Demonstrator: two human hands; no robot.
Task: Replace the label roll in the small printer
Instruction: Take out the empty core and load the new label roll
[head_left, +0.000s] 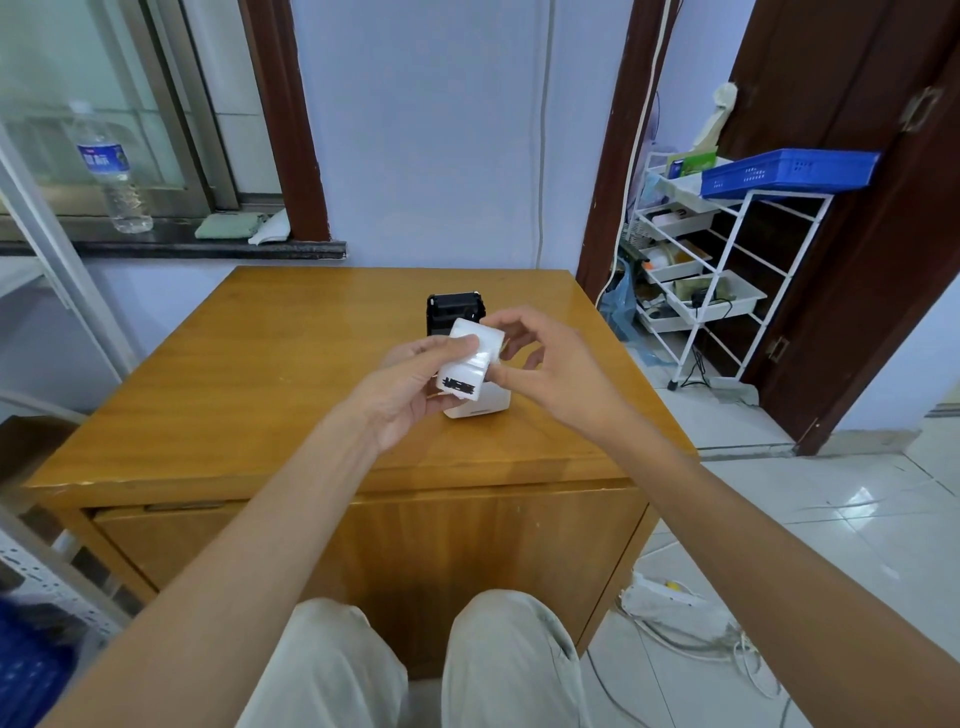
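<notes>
A wooden table (291, 364) fills the middle of the frame, with pale blue walls behind it, a water bottle (111, 166) on the sill at upper left and a white rack (727, 270) with a blue tray (789, 171) at upper right. Above the table's centre, the left hand (410, 387) pinches a wrapped white label roll (470, 358) between thumb and fingers. The right hand (545, 364) touches its right edge with curled fingers. Just behind and below sits the small printer (480, 405), its black lid (454, 312) raised.
</notes>
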